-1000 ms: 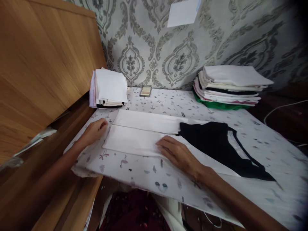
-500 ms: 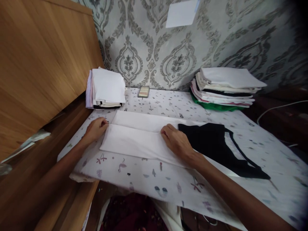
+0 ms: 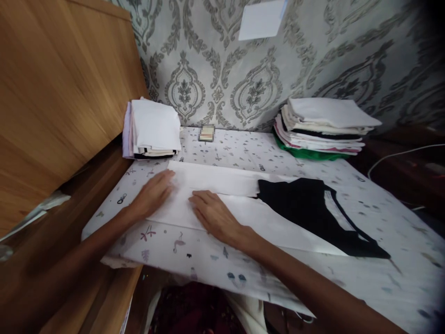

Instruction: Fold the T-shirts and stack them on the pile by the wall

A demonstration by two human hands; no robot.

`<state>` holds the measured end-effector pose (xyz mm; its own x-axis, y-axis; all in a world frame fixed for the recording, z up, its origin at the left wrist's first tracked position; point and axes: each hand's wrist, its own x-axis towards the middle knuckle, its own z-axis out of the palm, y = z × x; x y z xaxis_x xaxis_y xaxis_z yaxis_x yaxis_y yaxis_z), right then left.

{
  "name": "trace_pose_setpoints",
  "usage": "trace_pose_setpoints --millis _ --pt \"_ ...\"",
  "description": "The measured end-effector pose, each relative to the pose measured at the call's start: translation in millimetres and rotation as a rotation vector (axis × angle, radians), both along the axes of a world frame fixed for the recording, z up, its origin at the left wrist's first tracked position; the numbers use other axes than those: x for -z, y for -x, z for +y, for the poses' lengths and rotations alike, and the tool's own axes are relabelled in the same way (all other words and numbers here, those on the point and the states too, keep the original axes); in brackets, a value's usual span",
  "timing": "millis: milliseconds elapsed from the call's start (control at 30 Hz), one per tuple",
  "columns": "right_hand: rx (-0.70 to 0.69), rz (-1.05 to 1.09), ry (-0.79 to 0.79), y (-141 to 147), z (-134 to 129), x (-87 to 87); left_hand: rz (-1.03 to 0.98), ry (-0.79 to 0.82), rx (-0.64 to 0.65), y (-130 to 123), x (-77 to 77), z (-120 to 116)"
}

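Observation:
A white and black shirt [image 3: 243, 214] lies lengthwise on the table, its long sides folded inward over the white part. Its black neck end [image 3: 306, 208], with a pale strip inside the collar, points right. My left hand [image 3: 155, 192] rests on the white left end, fingers stretched out and slightly blurred. Flat on the white cloth a little to its right is my right hand [image 3: 217, 215], fingers extended. Neither hand grips the fabric.
Folded clothes form a stack [image 3: 155, 125] at the back left and a taller stack [image 3: 327, 127] at the back right. A small blurred card [image 3: 206, 133] lies by the wall. A wooden cabinet [image 3: 69, 83] borders the left, and a white cable [image 3: 399, 155] runs at right.
Both hands have let go of the folded edge and opened flat. My right hand has slid left along the cloth; my left hand has moved right onto it.

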<state>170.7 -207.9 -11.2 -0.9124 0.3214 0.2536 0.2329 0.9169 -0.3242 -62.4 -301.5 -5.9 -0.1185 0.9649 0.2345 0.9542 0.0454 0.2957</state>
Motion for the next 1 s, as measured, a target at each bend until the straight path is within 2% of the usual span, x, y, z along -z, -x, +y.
trace_pose_setpoints --millis 67,133,200,267,333,433,600,767,867,1000 --pt "-0.009 -0.016 0.014 10.4 -2.4 5.4 0.031 0.122 0.122 -4.6 9.7 -4.6" --pt "-0.001 -0.029 0.027 16.0 -2.4 9.5 0.040 0.225 0.142 -2.5 18.6 -9.6" --pt "0.010 -0.028 0.018 19.5 -4.4 11.4 0.006 0.238 0.123 5.5 23.4 -11.8" --pt "-0.004 -0.025 -0.011 24.5 -12.2 11.5 -0.063 0.180 0.116 17.6 22.7 -7.6" --pt "-0.067 -0.025 -0.055 32.8 -25.9 10.7 -0.137 0.099 0.107 31.4 18.0 5.6" --pt "-0.177 0.010 -0.102 49.7 -49.3 11.3 -0.173 0.011 0.076 49.9 11.6 39.5" --pt "-0.176 0.083 -0.127 71.8 -68.5 19.3 -0.057 0.014 0.064 62.2 17.3 92.0" --pt "-0.155 0.057 -0.211 81.7 -71.2 15.9 0.030 0.100 -0.012 64.4 21.2 113.2" --pt "-0.164 0.011 -0.280 86.8 -76.0 5.0 0.027 0.108 -0.039 68.9 15.2 123.4" --pt "-0.112 -0.021 -0.278 97.3 -84.4 -4.7 -0.014 0.130 -0.096 74.1 6.1 133.5"
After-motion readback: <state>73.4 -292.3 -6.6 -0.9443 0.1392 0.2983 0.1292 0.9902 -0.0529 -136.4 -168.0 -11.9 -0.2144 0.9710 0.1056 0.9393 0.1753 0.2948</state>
